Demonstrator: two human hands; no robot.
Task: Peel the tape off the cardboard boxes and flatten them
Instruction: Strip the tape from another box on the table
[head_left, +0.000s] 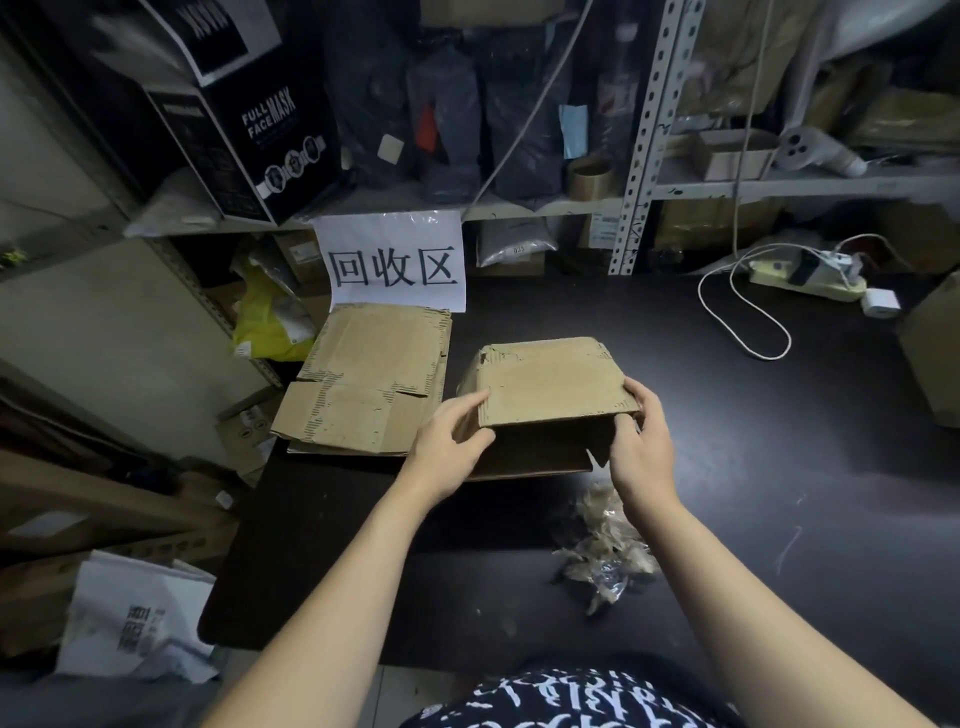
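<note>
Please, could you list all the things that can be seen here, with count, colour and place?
cardboard box: one, brown, middle of table
flattened cardboard: one stack, brown, left of the box
peeled tape: one heap, brownish, table's near right
paper sign: one, white, shelf edge behind the stack
power strip: one, pale yellow, table's far right
table: one, black, under the boxes
left hand: one, grips the box's left side
right hand: one, grips the box's right corner

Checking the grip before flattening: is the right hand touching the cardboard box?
Touching. The head view shows the right hand gripping the cardboard box at its near right corner, thumb on the top panel, fingers curled beneath.
</note>
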